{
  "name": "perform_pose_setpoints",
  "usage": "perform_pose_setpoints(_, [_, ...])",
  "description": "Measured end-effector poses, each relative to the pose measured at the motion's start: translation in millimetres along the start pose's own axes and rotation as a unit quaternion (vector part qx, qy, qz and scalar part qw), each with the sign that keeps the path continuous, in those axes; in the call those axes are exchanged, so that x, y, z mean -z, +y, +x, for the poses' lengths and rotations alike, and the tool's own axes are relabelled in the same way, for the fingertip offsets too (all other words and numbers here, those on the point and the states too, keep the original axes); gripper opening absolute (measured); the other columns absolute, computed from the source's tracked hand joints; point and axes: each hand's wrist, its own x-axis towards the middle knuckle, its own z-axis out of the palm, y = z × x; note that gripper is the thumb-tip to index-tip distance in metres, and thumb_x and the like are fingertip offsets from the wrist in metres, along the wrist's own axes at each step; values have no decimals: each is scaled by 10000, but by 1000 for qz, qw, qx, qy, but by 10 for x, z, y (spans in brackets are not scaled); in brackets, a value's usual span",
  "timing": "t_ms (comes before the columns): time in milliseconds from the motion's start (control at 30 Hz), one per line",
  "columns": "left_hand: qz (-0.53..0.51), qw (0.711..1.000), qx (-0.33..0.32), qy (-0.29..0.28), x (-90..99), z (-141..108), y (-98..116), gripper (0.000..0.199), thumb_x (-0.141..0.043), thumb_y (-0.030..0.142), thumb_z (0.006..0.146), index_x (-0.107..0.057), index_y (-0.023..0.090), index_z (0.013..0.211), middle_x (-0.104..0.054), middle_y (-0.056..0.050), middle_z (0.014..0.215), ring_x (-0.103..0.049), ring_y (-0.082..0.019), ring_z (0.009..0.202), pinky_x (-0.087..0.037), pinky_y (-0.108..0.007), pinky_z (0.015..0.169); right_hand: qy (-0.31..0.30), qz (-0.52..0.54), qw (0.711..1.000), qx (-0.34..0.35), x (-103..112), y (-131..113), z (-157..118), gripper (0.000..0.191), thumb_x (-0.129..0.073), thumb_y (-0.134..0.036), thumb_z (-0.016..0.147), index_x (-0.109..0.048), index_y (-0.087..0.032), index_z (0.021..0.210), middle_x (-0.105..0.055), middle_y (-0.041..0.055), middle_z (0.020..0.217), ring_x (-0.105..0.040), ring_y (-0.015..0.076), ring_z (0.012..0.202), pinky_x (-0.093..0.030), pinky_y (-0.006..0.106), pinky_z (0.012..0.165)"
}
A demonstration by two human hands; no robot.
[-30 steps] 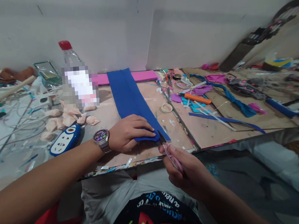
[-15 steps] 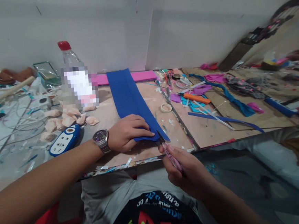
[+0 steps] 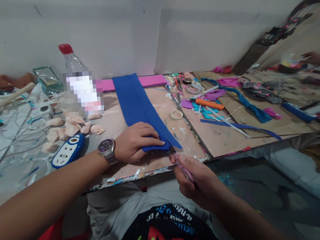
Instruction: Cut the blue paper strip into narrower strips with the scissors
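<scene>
A long blue sheet (image 3: 136, 99) lies across the table, its near end folded over. My left hand (image 3: 136, 142), with a watch on the wrist, presses on the near end, its fingers bent together on the folded layer. Pink-handled scissors (image 3: 184, 170) are in my right hand (image 3: 194, 174), fingers wrapped round the handles. The dark blades sit at the near right part of the blue sheet, just beyond my left fingertips. Under the blue sheet's far end lies a pink strip (image 3: 154, 81).
A tape roll (image 3: 176, 114), an orange cutter (image 3: 208, 104) and a narrow blue strip (image 3: 240, 125) lie to the right. Leftward are a power strip (image 3: 68, 150), peach crumpled pieces (image 3: 73, 125) and a red-capped bottle (image 3: 73, 60). Another person's hand (image 3: 317, 59) is at far right.
The scissor blades look more closed and lie slightly further along the blue sheet. My left hand stays on the fold. The view has shifted slightly.
</scene>
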Motion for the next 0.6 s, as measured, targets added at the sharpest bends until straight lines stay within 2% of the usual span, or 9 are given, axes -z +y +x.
perform_pose_setpoints(167, [37, 999, -2, 3, -23, 16, 1, 316, -564, 238, 916, -688, 204, 1205, -765, -110, 1057, -691, -251, 1005, -538, -441, 902, 0, 4, 1000, -7, -13, 9, -3, 365, -746, -516, 891, -551, -216, 963, -399, -128, 418, -148, 34, 330, -173, 167, 350])
perform_pose_setpoints(300, [57, 998, 0, 12, -51, 22, -7, 239, -649, 268, 929, -702, 190, 1148, -768, -100, 992, -699, -236, 946, -537, -414, 857, 4, 18, 1000, -9, -28, 11, -11, 351, -705, -521, 916, -561, -216, 1015, -380, -133, 411, -137, 44, 340, -192, 164, 346])
perform_pose_setpoints(400, [68, 998, 2, 10, -63, 15, -14, 167, -654, 202, 917, -706, 182, 1074, -763, -78, 943, -694, -230, 911, -531, -404, 834, 6, 19, 1000, -7, -16, 17, -10, 344, -675, -523, 942, -561, -217, 1047, -383, -133, 417, -126, 48, 341, -186, 164, 339])
perform_pose_setpoints(600, [95, 995, 24, -26, -90, -25, -40, 258, -622, 128, 897, -702, 185, 1136, -752, -74, 959, -680, -211, 874, -511, -392, 834, 11, 25, 1000, -7, 21, 27, 5, 367, -664, -548, 947, -556, -219, 1070, -389, -131, 420, -122, 50, 340, -189, 164, 337])
